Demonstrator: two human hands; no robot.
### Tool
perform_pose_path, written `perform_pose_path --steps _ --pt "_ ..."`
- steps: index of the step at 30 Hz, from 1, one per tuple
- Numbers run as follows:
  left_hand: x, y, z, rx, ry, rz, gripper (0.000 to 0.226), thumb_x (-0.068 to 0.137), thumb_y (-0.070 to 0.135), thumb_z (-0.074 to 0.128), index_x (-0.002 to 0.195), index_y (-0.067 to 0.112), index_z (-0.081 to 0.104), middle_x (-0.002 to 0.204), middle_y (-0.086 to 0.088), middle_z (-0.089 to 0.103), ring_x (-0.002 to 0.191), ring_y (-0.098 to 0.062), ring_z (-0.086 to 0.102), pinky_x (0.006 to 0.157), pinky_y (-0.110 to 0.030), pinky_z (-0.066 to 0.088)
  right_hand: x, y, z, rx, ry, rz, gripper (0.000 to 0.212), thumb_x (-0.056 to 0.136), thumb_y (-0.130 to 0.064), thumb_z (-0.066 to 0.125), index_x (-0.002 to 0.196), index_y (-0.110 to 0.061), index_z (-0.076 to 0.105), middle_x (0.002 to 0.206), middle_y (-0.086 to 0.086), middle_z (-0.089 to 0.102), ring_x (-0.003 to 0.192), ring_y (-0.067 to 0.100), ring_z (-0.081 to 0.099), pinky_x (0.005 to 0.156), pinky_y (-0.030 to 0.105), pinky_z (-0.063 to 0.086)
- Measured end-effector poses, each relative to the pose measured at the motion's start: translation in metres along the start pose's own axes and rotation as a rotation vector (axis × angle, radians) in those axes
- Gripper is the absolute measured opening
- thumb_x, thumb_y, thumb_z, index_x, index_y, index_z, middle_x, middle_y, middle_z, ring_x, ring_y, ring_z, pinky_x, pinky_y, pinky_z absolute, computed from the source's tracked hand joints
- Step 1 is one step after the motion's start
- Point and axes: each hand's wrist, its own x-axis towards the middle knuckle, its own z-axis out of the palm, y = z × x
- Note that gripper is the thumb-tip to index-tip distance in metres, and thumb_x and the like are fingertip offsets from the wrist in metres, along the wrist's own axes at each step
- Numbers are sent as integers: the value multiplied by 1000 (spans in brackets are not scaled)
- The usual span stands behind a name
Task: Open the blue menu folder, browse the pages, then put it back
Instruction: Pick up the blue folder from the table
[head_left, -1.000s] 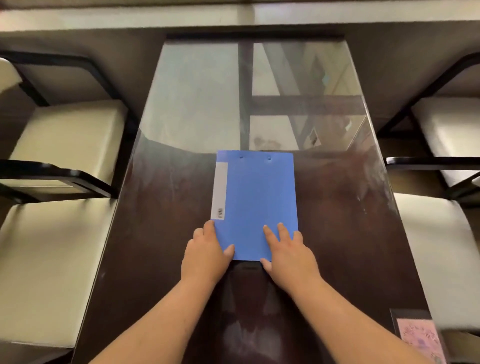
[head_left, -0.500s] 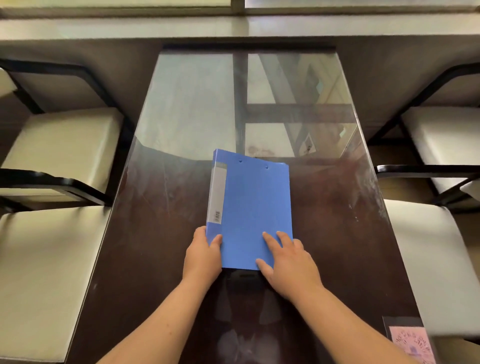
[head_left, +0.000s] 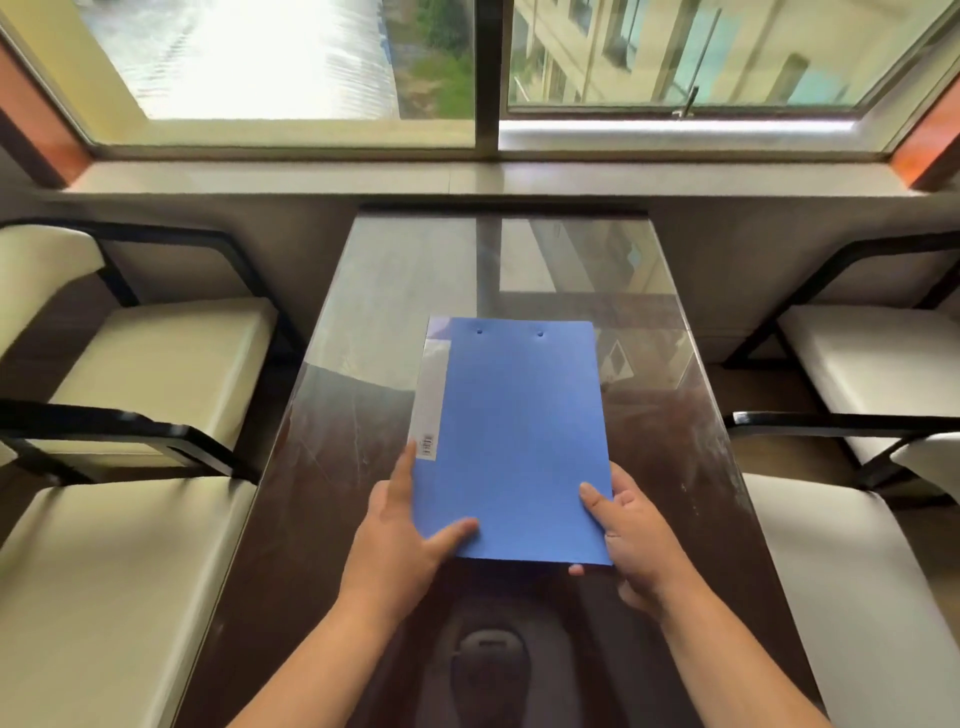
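Matt blue plastic folder (head_left: 511, 441), glossy glass-topped dark wood table (head_left: 332, 467) (reflective), smooth cream leather-look chairs (head_left: 156, 358)

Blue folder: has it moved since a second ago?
Yes. The blue folder was flat on the table; both hands now hold its near end, apparently lifted off the glass.

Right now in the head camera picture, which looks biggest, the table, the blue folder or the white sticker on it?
1. Table
2. Blue folder
3. White sticker, smallest
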Motion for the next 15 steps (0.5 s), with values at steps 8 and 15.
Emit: perform_pose_path --steps 8,15 --pt "-13 14 -19 304 -57 128 136 41 106 49 146 65 -28 110 8 35 82 -11 53 63 -24 46 -16 -31 10 81 -59 -53 32 110 -16 50 126 -37 67 127 6 78 108 38 77 58 44 67" --pt "-19 8 -19 418 -63 174 128 47 114 23 145 57 -37 108 8 30 81 -11 46 58 -27 41 -22 -35 3 160 -66 -15 34 114 -29 39 136 -28 66 133 10 76 119 33 73 85 42 66"
